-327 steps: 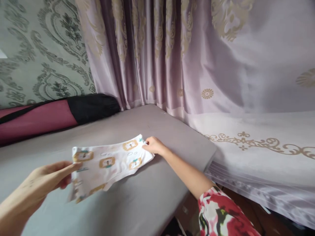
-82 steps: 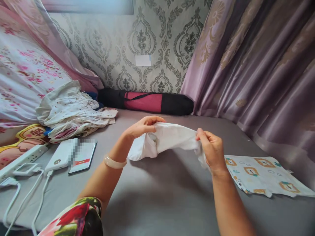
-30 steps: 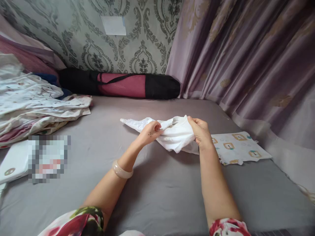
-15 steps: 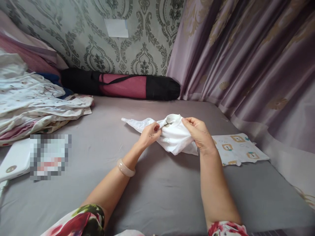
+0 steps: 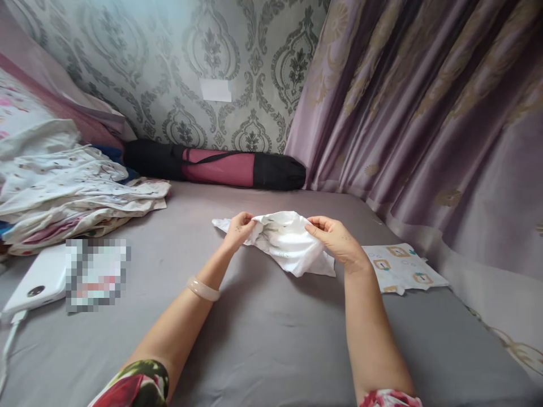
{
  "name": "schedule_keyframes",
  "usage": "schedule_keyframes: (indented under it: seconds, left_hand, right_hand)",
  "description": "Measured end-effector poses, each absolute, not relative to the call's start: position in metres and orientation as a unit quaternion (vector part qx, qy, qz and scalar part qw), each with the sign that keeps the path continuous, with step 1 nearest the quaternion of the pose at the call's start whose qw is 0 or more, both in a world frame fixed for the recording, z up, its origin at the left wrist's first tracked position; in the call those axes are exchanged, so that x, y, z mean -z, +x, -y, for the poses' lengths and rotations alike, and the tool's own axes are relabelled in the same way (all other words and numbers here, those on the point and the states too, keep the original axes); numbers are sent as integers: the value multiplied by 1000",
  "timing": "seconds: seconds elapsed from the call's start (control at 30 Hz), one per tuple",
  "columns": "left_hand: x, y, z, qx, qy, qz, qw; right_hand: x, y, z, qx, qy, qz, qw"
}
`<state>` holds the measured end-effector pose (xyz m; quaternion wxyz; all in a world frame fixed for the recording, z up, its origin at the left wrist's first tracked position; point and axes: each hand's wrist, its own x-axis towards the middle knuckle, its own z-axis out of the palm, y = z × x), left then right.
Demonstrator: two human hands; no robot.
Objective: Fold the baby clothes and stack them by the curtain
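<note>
A small white shirt [image 5: 292, 249] hangs between my two hands just above the bed, its upper edge stretched and its opening showing. On its left side, my left hand [image 5: 242, 230] pinches the edge between thumb and fingers. My right hand [image 5: 335, 237] grips the opposite side of the opening, thumb on top. One pale end of the cloth trails out behind my left hand. Right of my right wrist lies a folded white cloth [image 5: 403, 265] with a yellow and green print, flat on the grey sheet [image 5: 263, 339].
A heap of clothes [image 5: 85, 181] lies on the left. Nearer me are a white power bank [image 5: 42, 277] with a cable [image 5: 11, 345] and a blurred-out flat object [image 5: 99, 277]. A black and pink long bag [image 5: 218, 168] rests against the wall; a purple curtain [image 5: 382, 113] hangs right.
My left hand has moved left along the shirt's edge, away from my right hand, spreading the opening wider. The view has tilted up slightly.
</note>
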<state>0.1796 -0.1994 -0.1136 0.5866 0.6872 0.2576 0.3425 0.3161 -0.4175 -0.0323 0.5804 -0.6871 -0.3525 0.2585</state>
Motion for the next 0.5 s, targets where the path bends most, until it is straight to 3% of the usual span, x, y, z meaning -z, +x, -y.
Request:
schedule_keyframes:
  seconds: [0.3, 0.5]
  left_hand:
    - [18, 111, 174, -373, 682, -196, 597]
    - [-42, 70, 162, -329, 803, -153, 473]
  right_hand:
    - [1, 315, 404, -164, -740, 448, 474]
    - [-35, 324, 399, -88, -757, 499, 412]
